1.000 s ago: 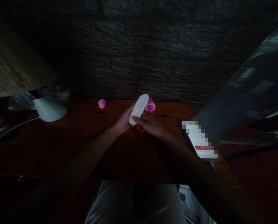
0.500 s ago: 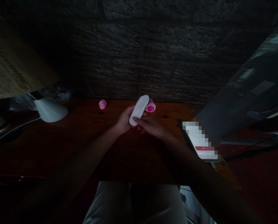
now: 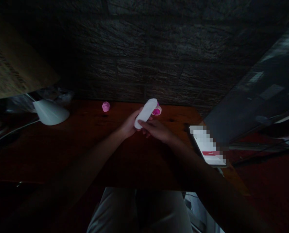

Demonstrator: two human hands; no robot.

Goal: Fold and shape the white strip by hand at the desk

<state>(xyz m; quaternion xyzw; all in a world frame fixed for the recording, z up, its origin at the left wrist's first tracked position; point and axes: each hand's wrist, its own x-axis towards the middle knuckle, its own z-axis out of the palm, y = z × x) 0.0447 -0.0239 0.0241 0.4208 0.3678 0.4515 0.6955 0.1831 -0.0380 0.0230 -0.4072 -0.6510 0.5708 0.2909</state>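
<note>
A white oblong pad (image 3: 146,113) with rounded ends is held at a slant over the wooden table. My left hand (image 3: 131,124) supports it from the left and beneath, most of its fingers hidden behind it. The thumb of my right hand (image 3: 156,129) presses on the lower end of the pad, and its other fingers curl underneath. Just past the pad's upper right edge is a crumpled pink and magenta piece (image 3: 157,111), partly covered by the pad. A small pink crumpled ball (image 3: 105,106) lies on the table to the left.
A tablet-like device (image 3: 207,147) with a lit, partly blurred screen rests at the table's right side. At left stand a white cone-shaped lamp part (image 3: 50,112) and a brown printed bag or shade (image 3: 15,61). A dark brick wall (image 3: 159,58) rises behind the table (image 3: 86,161).
Both hands keep their hold on the pad, which shows only a slight shift in tilt. The whole view has moved a little; the pink pieces stay on the table.
</note>
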